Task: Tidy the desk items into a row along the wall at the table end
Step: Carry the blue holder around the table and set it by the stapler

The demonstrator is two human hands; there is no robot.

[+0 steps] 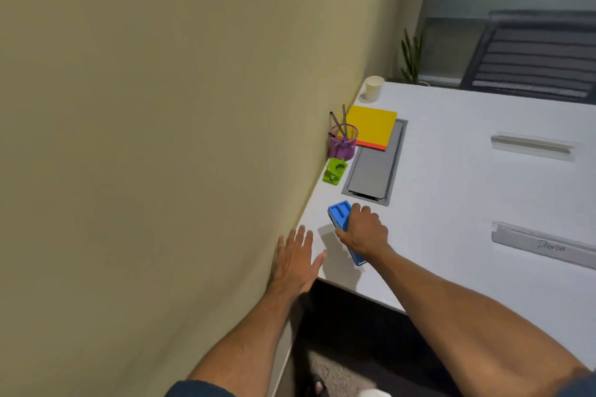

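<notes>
A blue plastic organiser tray (340,212) is tilted just above the white table (451,203) near its front left corner, and my right hand (362,231) is shut on it. My left hand (296,259) hovers open, fingers spread, beside the wall at the table's near corner. Along the wall stand a green stapler (335,171), a purple mesh pen cup (343,142) with pens, a yellow notebook (371,126) with a red edge, and a paper cup (374,88) at the far end.
A grey cable hatch (374,171) is set into the table beside the stapler. Two clear name holders (532,145) (545,245) lie to the right. A dark mesh chair (535,55) and a plant (411,58) stand beyond the far edge. The beige wall (161,138) fills the left.
</notes>
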